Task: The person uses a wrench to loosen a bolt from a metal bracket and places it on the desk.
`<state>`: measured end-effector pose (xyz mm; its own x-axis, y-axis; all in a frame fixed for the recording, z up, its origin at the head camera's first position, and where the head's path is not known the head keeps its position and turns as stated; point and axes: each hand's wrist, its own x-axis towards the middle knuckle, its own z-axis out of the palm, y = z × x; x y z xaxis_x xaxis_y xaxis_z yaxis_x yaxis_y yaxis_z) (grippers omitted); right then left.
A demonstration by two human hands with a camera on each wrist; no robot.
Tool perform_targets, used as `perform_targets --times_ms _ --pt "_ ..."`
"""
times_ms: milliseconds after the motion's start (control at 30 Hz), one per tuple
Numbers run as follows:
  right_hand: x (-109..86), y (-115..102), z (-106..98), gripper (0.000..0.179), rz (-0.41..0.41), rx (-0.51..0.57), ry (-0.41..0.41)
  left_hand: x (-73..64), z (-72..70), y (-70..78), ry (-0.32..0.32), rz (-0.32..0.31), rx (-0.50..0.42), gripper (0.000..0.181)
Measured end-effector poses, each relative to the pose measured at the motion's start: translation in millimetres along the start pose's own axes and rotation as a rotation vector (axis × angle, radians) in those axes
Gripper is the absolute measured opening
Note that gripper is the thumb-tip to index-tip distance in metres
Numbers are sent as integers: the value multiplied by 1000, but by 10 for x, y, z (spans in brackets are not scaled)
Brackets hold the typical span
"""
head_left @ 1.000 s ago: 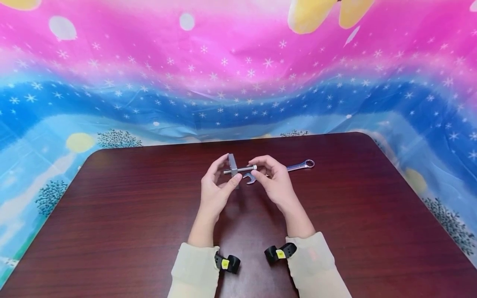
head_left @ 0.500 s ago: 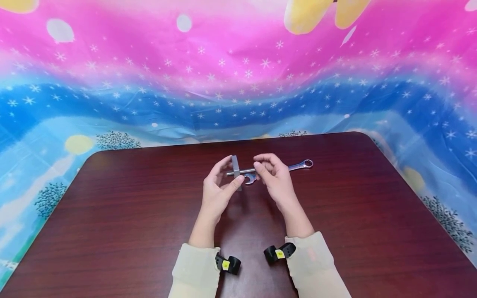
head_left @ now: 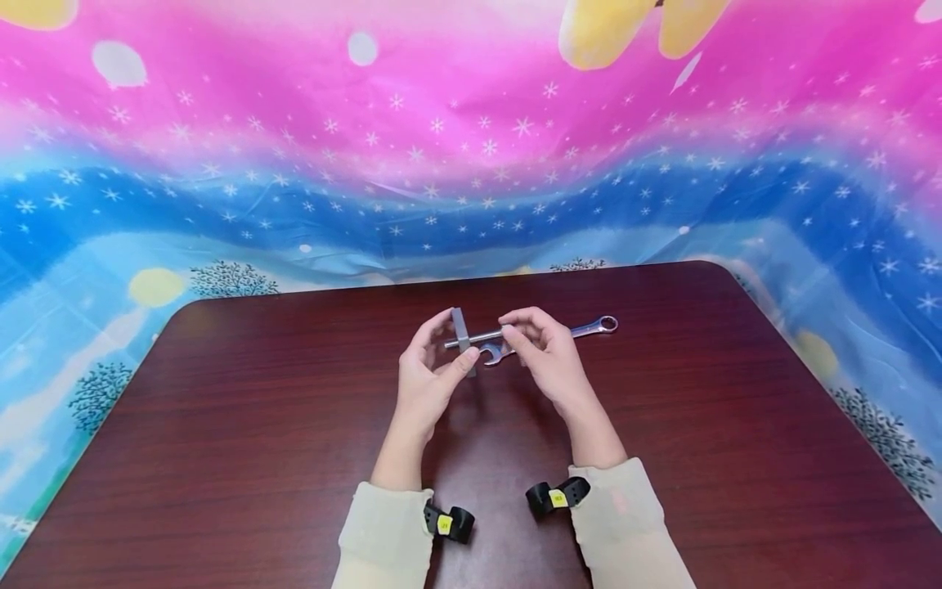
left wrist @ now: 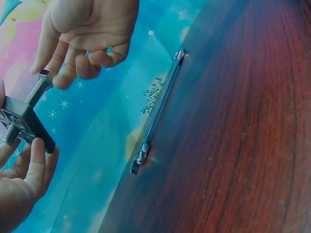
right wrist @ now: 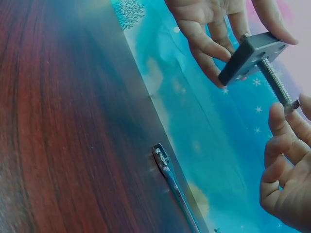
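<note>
My left hand [head_left: 428, 372] grips a grey metal block [right wrist: 250, 56] by its edges, holding it up above the table. A long threaded bolt [left wrist: 39, 93] passes through a hole in the block, its tip sticking out on the far side. Thumb and fingers of my right hand [head_left: 543, 356] pinch the bolt at its head, which shows as a dark hex end in the left wrist view. More holes show on the block's face in the right wrist view. Behind and below the hands, a combination wrench [head_left: 594, 327] lies on the table, partly hidden by the right hand.
The dark red-brown wooden table [head_left: 257, 425] has rounded back corners. A pink and blue snowflake-patterned cloth [head_left: 368, 164] hangs behind and beside it. Black wrist cameras [head_left: 459, 524] are strapped over both pale sleeves [head_left: 386, 523].
The right fingers have closed over the bolt head, which showed bare a second ago. Block and bolt have shifted and tilted slightly; the wrench stays put.
</note>
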<state>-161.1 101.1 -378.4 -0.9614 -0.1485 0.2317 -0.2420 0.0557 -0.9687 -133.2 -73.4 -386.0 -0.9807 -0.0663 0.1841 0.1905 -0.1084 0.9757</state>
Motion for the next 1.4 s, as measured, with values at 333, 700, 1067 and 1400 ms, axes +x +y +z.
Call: perform_targets --times_ms 333,700,1067,1400 --pt "4 12 -4 25 -68 -29 0 4 -10 -1 13 3 4 60" --pt "-17 -12 11 17 -61 -23 38 -12 2 -3 -34 5 2 62" --pt "-22 12 14 23 -119 -64 0 -8 -8 -23 -10 17 12 61" --pt "-7 20 -23 19 -33 -5 42 -13 10 1 -39 18 -6 62"
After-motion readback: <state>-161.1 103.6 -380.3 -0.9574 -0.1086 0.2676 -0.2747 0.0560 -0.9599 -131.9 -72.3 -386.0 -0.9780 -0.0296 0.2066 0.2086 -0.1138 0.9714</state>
